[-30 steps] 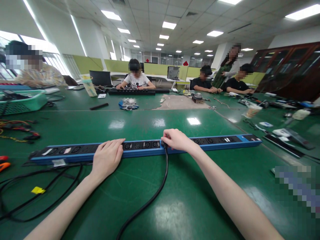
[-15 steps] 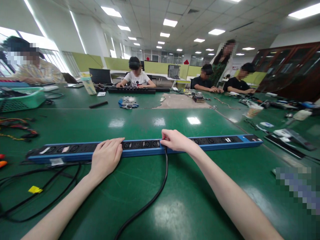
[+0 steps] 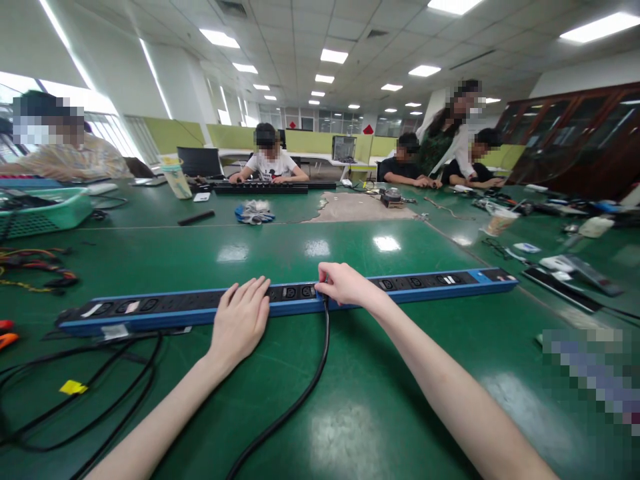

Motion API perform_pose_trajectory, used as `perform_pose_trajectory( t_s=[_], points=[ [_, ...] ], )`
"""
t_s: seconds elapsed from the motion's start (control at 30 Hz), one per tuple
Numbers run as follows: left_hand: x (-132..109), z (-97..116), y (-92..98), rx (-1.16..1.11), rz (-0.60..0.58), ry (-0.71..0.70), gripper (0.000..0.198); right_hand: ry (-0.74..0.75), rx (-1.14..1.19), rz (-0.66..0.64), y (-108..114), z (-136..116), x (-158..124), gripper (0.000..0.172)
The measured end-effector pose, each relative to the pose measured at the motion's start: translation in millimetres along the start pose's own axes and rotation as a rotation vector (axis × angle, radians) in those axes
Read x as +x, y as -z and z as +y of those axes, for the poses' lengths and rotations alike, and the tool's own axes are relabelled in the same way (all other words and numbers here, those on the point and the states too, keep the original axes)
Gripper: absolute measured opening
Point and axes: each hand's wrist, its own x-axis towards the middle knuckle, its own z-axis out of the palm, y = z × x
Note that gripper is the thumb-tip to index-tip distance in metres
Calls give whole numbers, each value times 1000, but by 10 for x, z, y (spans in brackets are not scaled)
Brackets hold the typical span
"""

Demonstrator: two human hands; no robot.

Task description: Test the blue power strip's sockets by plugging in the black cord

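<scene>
A long blue and black power strip [image 3: 430, 285] lies across the green table [image 3: 280, 253] in front of me. My left hand [image 3: 241, 320] rests flat on the strip left of its middle, fingers stretched out. My right hand [image 3: 345, 285] is closed on a black plug at a socket near the strip's middle. The plug's black cable [image 3: 300, 400] runs from under that hand toward me over the table's front.
Loose black cables [image 3: 95, 393] with a yellow tag lie at the front left. A green basket [image 3: 45, 210] and coloured wires stand far left. Gloves [image 3: 254, 212], a cup [image 3: 501, 221] and tools lie beyond. Several people sit or stand at the far side.
My left hand has slid to the right along the strip, closer to my right hand. My right hand stays on the plug.
</scene>
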Motion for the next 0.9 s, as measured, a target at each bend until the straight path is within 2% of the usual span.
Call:
perform_pose_trajectory(
  t_s=[0.13, 0.23, 0.33, 0.47, 0.73, 0.9],
  points=[
    [189, 516, -138, -53, -49, -61, 51, -12, -49, 25, -18, -17, -9, 12],
    [251, 719, -231, -87, -16, -53, 52, -35, -116, 29, 21, -14, -21, 14],
    [236, 722, -267, -95, -17, -66, 53, -37, -173, 23, 119, 3, -30, 19],
    [208, 661, -256, -90, -36, -72, 54, -79, -254, 80, 183, -20, -49, 33],
    [218, 690, -229, -109, -45, -66, 55, -152, -386, 81, -138, -289, -82, 23],
    [215, 689, -216, -106, -45, -67, 55, -183, -386, 79, -185, -309, -68, 25]
  ],
)
